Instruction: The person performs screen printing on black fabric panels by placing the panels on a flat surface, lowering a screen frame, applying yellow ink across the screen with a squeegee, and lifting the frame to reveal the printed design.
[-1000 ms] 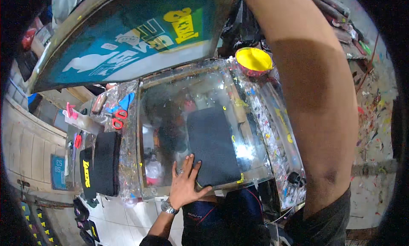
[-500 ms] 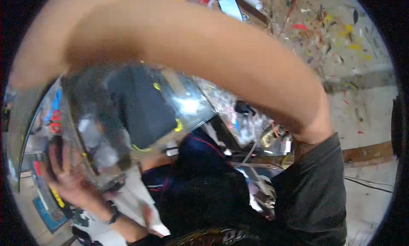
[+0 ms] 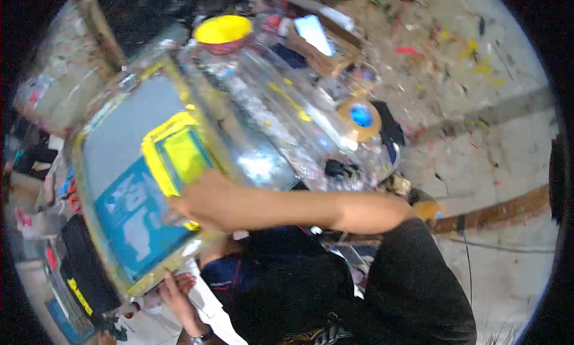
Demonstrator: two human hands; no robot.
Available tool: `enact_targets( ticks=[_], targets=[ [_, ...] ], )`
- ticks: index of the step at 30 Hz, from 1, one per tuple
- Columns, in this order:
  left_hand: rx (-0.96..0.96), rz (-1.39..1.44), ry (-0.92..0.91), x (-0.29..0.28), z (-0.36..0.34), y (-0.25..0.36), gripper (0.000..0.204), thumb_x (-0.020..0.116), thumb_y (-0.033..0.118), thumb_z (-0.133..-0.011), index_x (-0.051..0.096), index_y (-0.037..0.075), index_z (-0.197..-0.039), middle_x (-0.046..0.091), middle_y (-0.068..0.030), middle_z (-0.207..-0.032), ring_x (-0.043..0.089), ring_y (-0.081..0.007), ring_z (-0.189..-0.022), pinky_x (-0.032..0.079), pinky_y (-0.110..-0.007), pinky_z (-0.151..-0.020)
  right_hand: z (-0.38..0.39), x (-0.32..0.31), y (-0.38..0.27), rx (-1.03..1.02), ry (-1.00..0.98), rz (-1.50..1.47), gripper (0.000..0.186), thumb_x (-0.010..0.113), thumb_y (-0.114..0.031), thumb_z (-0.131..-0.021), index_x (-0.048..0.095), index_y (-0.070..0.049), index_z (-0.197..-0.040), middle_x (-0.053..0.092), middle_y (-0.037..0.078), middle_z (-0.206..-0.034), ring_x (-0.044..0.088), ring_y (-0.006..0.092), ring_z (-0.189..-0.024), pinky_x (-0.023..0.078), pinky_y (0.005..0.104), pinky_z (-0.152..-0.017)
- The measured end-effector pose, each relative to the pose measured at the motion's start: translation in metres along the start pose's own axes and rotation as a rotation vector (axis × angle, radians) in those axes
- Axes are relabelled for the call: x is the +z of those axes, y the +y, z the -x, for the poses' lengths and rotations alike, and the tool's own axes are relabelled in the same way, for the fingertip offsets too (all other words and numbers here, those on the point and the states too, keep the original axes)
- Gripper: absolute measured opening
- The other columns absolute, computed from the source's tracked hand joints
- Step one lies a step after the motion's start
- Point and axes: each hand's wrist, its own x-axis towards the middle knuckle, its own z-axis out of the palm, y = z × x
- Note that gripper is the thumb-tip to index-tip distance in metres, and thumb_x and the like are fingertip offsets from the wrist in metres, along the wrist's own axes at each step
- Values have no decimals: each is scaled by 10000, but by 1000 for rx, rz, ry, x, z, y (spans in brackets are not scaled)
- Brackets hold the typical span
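A screen printing frame point(image 3: 143, 285) with a worn, stained rim lies slanted across the left half of the view. Its mesh is grey at the far part and blue nearer me, with pale shapes. A thick band of yellow ink point(image 3: 158, 157) surrounds a yellow patch on the right of the mesh. My right hand point(image 3: 206, 198) is over the near end of this ink, its fingers curled; whatever they hold is hidden and blurred. My left hand point(image 3: 179, 294), with a watch on the wrist, grips the frame's near rim, one finger on top.
Beyond the frame stands a tub of yellow ink point(image 3: 224, 31). A lit phone point(image 3: 314, 35) rests on a box at the back. Clear plastic sheeting and a tape roll point(image 3: 359, 117) lie to the right. A black panel point(image 3: 89, 264) is at the left, beside the frame.
The screen frame has come down over the dark cloth seen earlier. My right arm has swung down from high across the view onto the mesh. My left hand has moved right to the rim.
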Motion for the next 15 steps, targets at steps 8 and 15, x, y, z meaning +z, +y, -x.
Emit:
enact_targets(
  ticks=[8,15],
  targets=[
    [-44,20,-18,28,15,25,406,568,345,-1005,514,-57,-1003,671,-170,-728,671,-235,-598,564,-330,-574,-8,37,39,-132,490,385,149,592,-190,-851,594,-142,-992,636,57,-887,665,257,-920,395,584,-993],
    [-101,97,-18,25,18,28,435,578,331,-1001,399,-49,-1110,655,-174,-737,677,-244,-621,568,-339,-581,-67,8,80,-138,245,300,135,620,-214,-875,590,-113,-960,665,98,-846,666,323,-786,519,433,-720]
  ],
)
